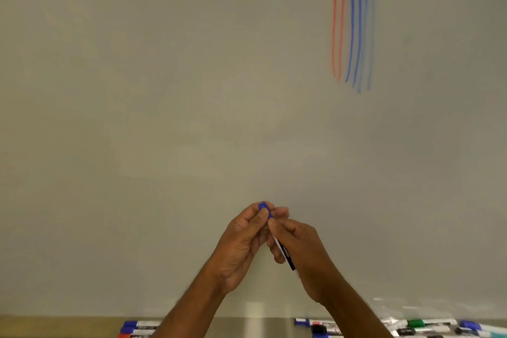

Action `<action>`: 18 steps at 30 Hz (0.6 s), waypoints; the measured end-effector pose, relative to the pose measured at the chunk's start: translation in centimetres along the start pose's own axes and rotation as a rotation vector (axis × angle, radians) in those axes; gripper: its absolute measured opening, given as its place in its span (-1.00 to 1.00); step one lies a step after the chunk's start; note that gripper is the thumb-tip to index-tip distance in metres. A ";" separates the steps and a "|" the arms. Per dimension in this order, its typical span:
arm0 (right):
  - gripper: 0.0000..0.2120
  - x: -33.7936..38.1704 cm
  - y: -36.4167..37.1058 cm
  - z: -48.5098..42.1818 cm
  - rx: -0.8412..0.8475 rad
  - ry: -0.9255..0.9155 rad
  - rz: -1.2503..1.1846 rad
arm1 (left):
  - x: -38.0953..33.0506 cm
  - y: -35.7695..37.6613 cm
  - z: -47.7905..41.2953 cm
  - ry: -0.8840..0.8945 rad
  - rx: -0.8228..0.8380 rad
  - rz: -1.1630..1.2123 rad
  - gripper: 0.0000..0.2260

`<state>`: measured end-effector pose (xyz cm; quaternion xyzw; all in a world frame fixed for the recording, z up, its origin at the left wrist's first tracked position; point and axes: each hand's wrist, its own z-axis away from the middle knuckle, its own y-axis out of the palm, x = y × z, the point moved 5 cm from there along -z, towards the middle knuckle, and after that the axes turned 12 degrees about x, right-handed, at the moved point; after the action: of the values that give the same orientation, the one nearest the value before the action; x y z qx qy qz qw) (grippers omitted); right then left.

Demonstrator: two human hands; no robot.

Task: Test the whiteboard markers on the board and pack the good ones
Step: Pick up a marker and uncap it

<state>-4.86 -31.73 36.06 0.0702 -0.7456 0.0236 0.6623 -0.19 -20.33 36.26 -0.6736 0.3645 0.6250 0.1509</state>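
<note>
Left hand (241,243) pinches blue cap (264,207) at far end of marker (285,252). Right hand (306,252) grips barrel, fingers curled. Marker held low centre, before whiteboard (164,90). Red and blue test lines (354,33) far right. Loose markers (428,324) on tabletop (55,326), near left and right.

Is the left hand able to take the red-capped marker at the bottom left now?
Probably not yet: the left hand pinches the blue cap of the marker that the right hand grips. Nothing else seems to block the red-capped marker.
</note>
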 end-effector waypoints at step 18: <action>-0.53 8.9 -0.8 2.7 -0.258 -0.118 0.013 | -8.9 5.4 -2.4 0.175 0.042 0.074 -0.74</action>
<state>-8.37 -33.54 44.46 -0.0194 -0.7806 -0.0724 0.6205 -1.68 -22.94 46.53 -0.7083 0.4139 0.5612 0.1096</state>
